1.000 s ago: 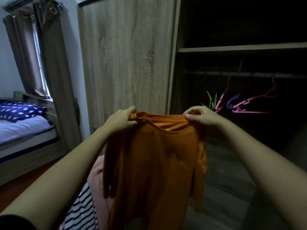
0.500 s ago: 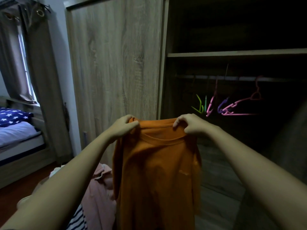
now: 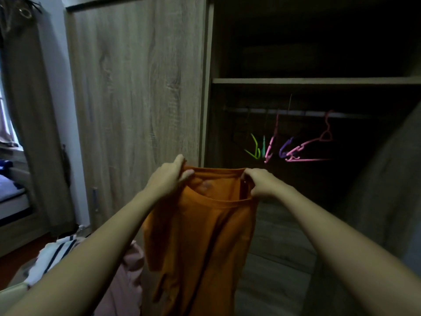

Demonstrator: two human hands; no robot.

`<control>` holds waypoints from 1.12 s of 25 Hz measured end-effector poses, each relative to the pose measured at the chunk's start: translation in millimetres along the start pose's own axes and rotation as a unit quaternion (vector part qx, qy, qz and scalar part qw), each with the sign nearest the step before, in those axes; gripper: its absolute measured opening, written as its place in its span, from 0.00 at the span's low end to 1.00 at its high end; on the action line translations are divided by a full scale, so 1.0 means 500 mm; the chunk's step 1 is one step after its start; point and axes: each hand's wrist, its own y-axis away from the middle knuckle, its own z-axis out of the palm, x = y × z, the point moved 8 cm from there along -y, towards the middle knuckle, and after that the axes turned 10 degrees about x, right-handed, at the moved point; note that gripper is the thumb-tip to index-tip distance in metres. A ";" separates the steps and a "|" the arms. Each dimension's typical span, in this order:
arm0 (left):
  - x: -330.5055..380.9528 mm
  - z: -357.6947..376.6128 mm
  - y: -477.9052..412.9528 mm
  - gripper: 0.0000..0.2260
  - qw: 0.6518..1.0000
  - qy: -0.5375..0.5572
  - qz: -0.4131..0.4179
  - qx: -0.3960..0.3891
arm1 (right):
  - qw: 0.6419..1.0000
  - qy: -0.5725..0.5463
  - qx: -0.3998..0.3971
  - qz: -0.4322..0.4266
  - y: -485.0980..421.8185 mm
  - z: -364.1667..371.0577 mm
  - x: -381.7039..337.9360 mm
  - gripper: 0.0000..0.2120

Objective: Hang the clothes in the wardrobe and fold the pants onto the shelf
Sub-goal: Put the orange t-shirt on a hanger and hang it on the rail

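Left hand (image 3: 167, 180), right hand (image 3: 262, 184) grip orange shirt (image 3: 200, 242) collar

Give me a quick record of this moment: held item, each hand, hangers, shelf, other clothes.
held item: orange shirt, hanging down, neckline spread open, not on a hanger
left hand: grips the collar's left side
right hand: grips the collar's right side
hangers: pink, purple and green, bare, on the rail
shelf: above the rail; contents too dark to tell
other clothes: striped garment and pink garment, low left
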 end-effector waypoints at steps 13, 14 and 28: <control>-0.048 0.080 -0.031 0.12 0.983 0.079 -0.015 -0.167 | 0.973 0.047 0.212 0.083 -0.006 -0.103 0.018 0.07; -0.053 0.099 -0.026 0.12 0.977 0.050 -0.001 -0.208 | 0.966 0.057 0.227 0.108 -0.001 -0.113 0.030 0.06; 0.085 0.228 -0.118 0.16 0.959 0.237 -0.084 -0.128 | 0.971 0.072 0.200 0.107 0.003 -0.168 0.142 0.14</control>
